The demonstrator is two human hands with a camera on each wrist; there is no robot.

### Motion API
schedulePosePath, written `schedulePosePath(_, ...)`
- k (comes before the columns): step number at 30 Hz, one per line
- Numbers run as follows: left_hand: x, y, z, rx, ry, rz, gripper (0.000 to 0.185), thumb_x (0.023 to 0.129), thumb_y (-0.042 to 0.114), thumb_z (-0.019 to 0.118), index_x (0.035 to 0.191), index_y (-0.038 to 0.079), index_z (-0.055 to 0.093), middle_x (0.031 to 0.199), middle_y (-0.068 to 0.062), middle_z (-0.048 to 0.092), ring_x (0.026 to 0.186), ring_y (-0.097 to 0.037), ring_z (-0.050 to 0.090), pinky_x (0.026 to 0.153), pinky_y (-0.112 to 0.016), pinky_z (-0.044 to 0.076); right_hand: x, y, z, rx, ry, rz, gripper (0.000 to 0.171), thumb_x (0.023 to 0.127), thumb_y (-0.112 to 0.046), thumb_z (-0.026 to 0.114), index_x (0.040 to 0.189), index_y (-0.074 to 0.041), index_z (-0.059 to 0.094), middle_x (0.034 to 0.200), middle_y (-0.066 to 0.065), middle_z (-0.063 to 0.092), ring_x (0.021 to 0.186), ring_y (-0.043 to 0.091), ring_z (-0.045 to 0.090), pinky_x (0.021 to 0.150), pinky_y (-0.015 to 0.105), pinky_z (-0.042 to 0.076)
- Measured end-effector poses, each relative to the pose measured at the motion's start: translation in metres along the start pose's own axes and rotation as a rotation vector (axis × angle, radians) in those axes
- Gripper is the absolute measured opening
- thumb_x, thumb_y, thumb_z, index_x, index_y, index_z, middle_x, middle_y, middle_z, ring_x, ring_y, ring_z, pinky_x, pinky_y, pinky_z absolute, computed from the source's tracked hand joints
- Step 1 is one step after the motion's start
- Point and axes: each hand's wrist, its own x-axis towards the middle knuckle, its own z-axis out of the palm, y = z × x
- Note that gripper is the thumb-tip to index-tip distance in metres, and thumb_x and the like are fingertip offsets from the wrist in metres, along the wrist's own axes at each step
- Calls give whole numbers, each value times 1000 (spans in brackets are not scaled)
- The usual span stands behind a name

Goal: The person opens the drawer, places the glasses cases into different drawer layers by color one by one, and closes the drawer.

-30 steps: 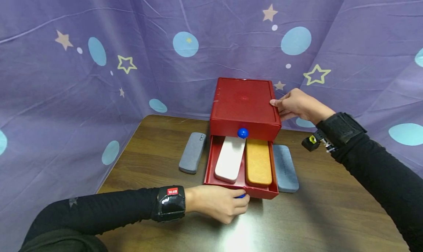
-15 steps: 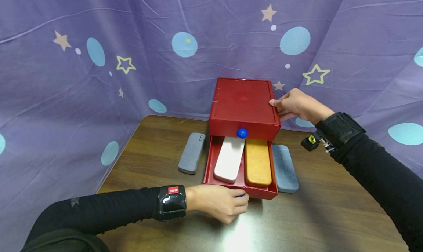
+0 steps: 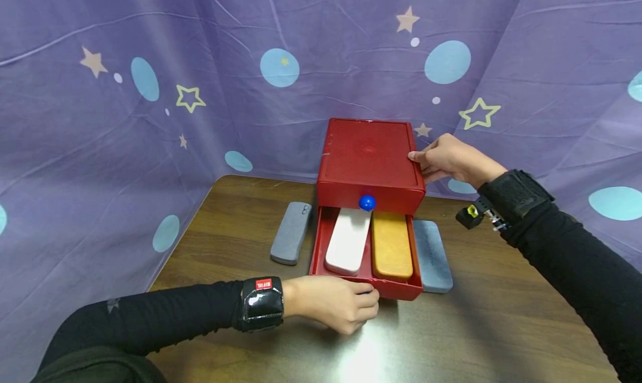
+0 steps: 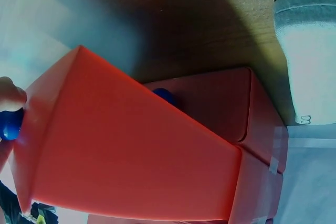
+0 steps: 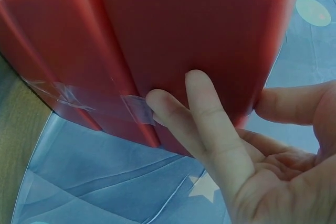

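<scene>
While right hand (image 3: 448,159) braces red box (image 3: 370,157), left hand (image 3: 333,310) pinches drawer knob (image 4: 9,125)

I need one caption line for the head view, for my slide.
Left hand pinches the open lower drawer's blue knob while right hand steadies the red cabinet.

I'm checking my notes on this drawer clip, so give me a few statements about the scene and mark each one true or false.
1. The bottom drawer is pulled out. True.
2. It holds a white case and an orange case. True.
3. The left hand rests on top of the red drawer box. False: it grips the lower drawer's knob.
4. The right hand holds a grey case. False: it steadies the box's side.
5. One grey case lies left of the box. True.
</scene>
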Motion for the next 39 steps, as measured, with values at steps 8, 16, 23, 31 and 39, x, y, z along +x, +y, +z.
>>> schedulePosePath(8, 0, -5, 2, -11, 5, -11, 36, 104, 10, 41, 105, 22, 75, 110, 5, 67, 111, -14, 63, 96, -28, 51, -1, 0, 0, -1, 0, -6, 51, 105, -27, 57, 133, 17, 56, 109, 19, 74, 88, 17, 75, 81, 39, 63)
schedulePosePath(16, -1, -12, 5, 6, 6, -19, 35, 105, 14, 41, 101, 23, 75, 106, 7, 65, 107, -13, 62, 94, -27, 51, 0, 1, 0, 7, 4, -14, 52, 105, -27, 58, 132, 18, 56, 115, 26, 72, 87, 18, 75, 80, 40, 63)
schedulePosePath(23, -1, -20, 10, -15, 5, -69, 32, 101, 10, 47, 96, 25, 76, 102, 8, 64, 102, -11, 60, 93, -26, 51, 0, 1, 1, 11, 13, -19, 51, 105, -26, 58, 131, 18, 56, 116, 27, 72, 87, 17, 74, 79, 41, 63)
schedulePosePath(31, 0, -30, 19, -49, -6, -111, 32, 99, 6, 49, 94, 24, 76, 104, 8, 65, 102, -11, 60, 97, -26, 50, -1, 1, -1, 21, -2, -23, 51, 105, -27, 58, 131, 16, 58, 107, 19, 75, 85, 16, 75, 81, 41, 63)
schedulePosePath(39, -5, -42, 29, -26, -31, -130, 33, 100, 4, 51, 92, 23, 76, 101, 8, 65, 99, -11, 60, 95, -24, 50, -2, 3, -2, 60, -14, -35, 51, 106, -25, 56, 133, 18, 56, 99, 12, 76, 85, 15, 74, 81, 41, 63)
